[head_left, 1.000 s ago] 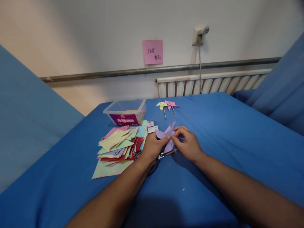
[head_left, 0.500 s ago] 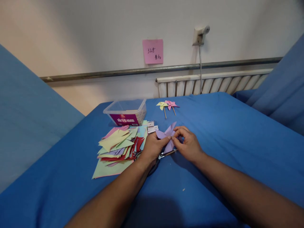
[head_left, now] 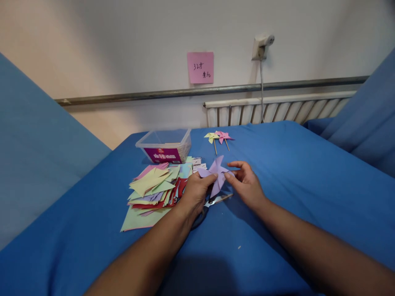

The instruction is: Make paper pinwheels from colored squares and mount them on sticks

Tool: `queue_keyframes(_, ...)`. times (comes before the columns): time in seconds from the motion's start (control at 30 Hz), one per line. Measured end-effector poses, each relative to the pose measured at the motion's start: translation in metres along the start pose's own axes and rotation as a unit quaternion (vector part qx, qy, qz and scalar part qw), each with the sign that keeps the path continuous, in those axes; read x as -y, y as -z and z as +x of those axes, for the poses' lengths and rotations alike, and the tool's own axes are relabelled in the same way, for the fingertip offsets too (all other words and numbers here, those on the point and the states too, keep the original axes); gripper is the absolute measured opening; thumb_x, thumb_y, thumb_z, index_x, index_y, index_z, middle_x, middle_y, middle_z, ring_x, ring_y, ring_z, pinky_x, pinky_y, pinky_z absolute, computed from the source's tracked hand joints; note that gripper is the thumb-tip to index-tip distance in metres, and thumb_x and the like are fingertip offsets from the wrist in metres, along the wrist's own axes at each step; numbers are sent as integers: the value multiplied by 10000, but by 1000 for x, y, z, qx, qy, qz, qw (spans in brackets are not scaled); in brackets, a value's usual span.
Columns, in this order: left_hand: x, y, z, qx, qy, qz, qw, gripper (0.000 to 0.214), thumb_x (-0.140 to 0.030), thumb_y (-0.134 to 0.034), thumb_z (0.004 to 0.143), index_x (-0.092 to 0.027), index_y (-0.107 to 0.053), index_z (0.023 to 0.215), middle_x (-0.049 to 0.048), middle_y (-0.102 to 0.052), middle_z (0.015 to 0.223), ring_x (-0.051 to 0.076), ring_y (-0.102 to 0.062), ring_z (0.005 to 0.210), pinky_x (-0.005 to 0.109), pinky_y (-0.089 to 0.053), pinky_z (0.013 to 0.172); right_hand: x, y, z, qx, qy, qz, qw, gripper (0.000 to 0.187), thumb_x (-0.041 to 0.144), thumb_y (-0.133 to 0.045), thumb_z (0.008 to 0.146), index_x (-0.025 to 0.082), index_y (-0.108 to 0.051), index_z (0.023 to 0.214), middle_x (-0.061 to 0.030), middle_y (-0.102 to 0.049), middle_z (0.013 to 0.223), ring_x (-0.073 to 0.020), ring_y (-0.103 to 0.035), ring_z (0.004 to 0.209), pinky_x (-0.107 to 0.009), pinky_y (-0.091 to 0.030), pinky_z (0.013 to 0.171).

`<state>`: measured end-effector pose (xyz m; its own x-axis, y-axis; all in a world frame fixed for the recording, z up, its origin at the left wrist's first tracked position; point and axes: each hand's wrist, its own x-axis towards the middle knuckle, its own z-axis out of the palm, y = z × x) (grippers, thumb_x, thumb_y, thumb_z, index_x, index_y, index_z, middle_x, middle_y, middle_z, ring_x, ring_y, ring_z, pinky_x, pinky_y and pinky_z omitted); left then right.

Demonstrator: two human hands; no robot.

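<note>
A purple paper pinwheel (head_left: 217, 174) with folded petals is held up between my two hands. My left hand (head_left: 199, 189) pinches it from the left, its thumb lying near the middle of the paper. On the other side my right hand (head_left: 247, 181) has its thumb against the right petal, with the forefinger lifted off the paper; the fingertips behind the petal are partly hidden. Below the pinwheel lie scissors (head_left: 219, 199) with dark handles, partly covered by my left hand and wrist. No stick shows on this pinwheel.
Left of my hands is a pile of coloured paper pieces (head_left: 151, 183). Behind it stands a clear plastic box (head_left: 163, 144) with a purple label. Two pinwheels on sticks, one yellow (head_left: 211, 136) and one pink (head_left: 223, 136), lie at the back of the blue cloth (head_left: 277, 164).
My right forefinger has lifted from the pinwheel's middle, and the right hand has drawn slightly right, opening its fingers. The pinwheel has turned and its face shows more fully.
</note>
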<state>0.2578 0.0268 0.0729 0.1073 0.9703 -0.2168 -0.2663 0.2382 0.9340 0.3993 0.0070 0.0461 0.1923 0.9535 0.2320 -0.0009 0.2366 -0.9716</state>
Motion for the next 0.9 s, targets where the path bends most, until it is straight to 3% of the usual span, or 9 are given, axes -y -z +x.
queue_keyframes(0.07,-3,0,0,-7,9,-35,999,360,-216,-787,553,-117,-672,880,60,-706,753,168,-632,627,280,-501,636,3,-1,1,3,-34,39,999,403,410,-721,694,196,-545,986,-27,-650,862,-149,-590,699,-303,-481,682)
queue_keyframes(0.17,-5,1,0,3,12,-64,998,330,-214,-774,582,-133,-658,880,62,-711,785,180,-655,694,286,-517,686,7,-4,1,72,-71,93,991,355,417,-761,644,190,-578,848,0,-642,773,-147,-584,696,-291,-471,678)
queue_keyframes(0.3,-2,2,0,30,15,-83,996,295,-198,-764,608,-145,-658,877,66,-717,828,192,-670,762,299,-520,740,6,-8,-2,137,-115,151,972,382,407,-789,611,185,-623,874,16,-634,728,-129,-556,628,-273,-453,617)
queue_keyframes(0.9,1,2,0,60,41,-107,992,279,-177,-768,628,-101,-655,872,93,-702,828,186,-651,714,299,-517,686,-4,-6,-2,154,-122,165,967,277,381,-762,683,176,-629,813,36,-589,652,-102,-500,577,-244,-404,581)
